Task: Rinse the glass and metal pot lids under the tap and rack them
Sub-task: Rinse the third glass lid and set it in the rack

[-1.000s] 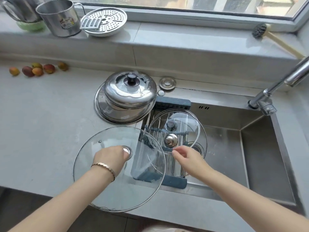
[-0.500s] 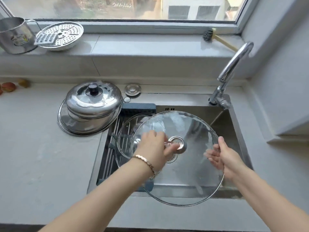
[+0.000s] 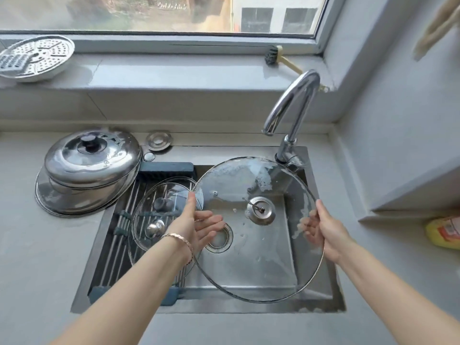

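A large glass lid (image 3: 261, 257) hangs tilted over the sink basin (image 3: 321, 295), its underside and knob screw facing me. My left hand (image 3: 196, 227) pinches its left rim, thumb on top and fingers beneath the glass. My right hand (image 3: 326, 227) pinches the right rim the same way. The tap (image 3: 291, 108) arches just beyond the lid; I see no water running. A smaller glass lid (image 3: 159, 215) lies on the roll-up rack (image 3: 119, 220) across the sink's left part. Domed metal lids (image 3: 92, 158) sit stacked on the counter at the left.
A perforated steamer plate (image 3: 34, 56) and a brush (image 3: 273, 58) lie on the window sill. A small metal disc (image 3: 159, 140) sits behind the sink. A yellow bottle (image 3: 443, 230) stands on the right under a ledge. The drain (image 3: 219, 237) is open.
The large glass lid came off the counter to over the sink and got turned underside up. My left hand left the knob for the left rim; my right hand took the right rim.
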